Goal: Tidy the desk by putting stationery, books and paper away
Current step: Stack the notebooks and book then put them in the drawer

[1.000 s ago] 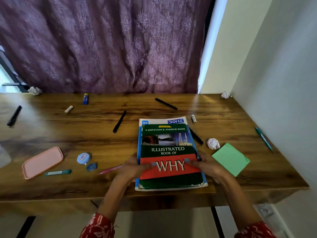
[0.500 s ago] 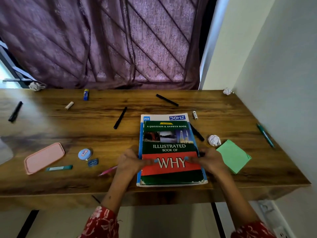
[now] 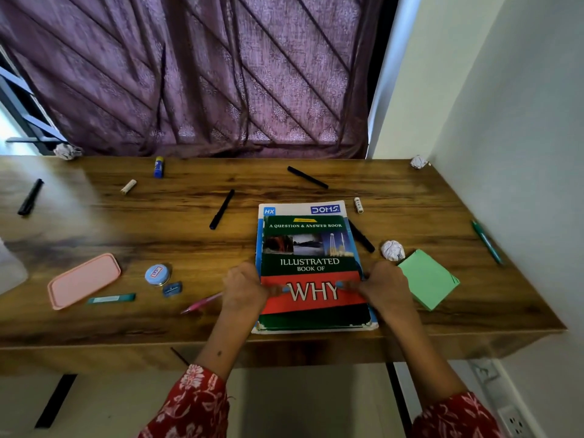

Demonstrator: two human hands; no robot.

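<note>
A green and red book (image 3: pixel 311 245) titled "Illustrated Book of WHY" lies on a larger blue and white book (image 3: pixel 303 209) near the front edge of the wooden desk (image 3: pixel 189 248). My left hand (image 3: pixel 246 289) grips the stack's left side and my right hand (image 3: pixel 380 287) grips its right side, thumbs on the red band of the cover. Green paper sheets (image 3: pixel 426 278) lie just right of my right hand. A crumpled paper ball (image 3: pixel 392 250) sits beside them. A pink pen (image 3: pixel 202 302) lies left of my left hand.
Scattered on the desk: black pens (image 3: pixel 222 209) (image 3: pixel 307 177) (image 3: pixel 30 196), a teal pen (image 3: pixel 486 241), a pink lid (image 3: pixel 83 280), a round tin (image 3: pixel 157 274), a sharpener (image 3: pixel 172 289), a glue stick (image 3: pixel 159 166), paper balls (image 3: pixel 67 151) (image 3: pixel 418 161). A wall borders the right.
The view has tilted and the books sit slightly farther from the front edge. Both hands stay on the stack's sides, thumbs moved inward on the cover.
</note>
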